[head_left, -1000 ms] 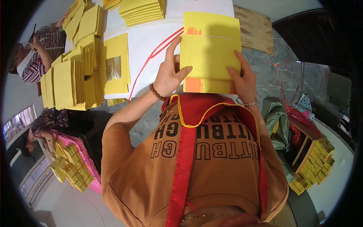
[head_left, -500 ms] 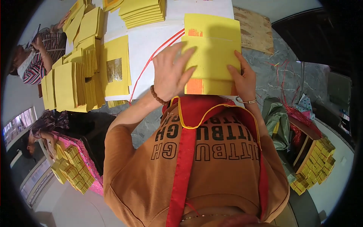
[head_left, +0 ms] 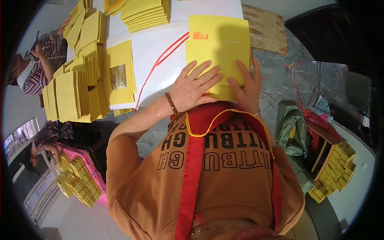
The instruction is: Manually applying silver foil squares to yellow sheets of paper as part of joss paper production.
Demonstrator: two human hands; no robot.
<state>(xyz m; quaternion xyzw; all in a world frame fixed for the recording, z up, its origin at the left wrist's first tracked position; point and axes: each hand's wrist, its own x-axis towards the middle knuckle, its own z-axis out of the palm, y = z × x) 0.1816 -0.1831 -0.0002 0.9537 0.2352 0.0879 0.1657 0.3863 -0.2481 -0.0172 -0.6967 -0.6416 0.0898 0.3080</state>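
Open lane: bare white table [head_left: 160,52] at 10 o'clock of the sheets [head_left: 219,52].
Blocked: stacks [head_left: 86,86] at 9, pile [head_left: 146,14] at 11.

yellow paper stack [head_left: 224,52] | orange printed label [head_left: 200,35]; top-left corner

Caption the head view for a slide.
Both hands, left hand and right hand, lie flat on a stack of yellow paper sheets on a white table.
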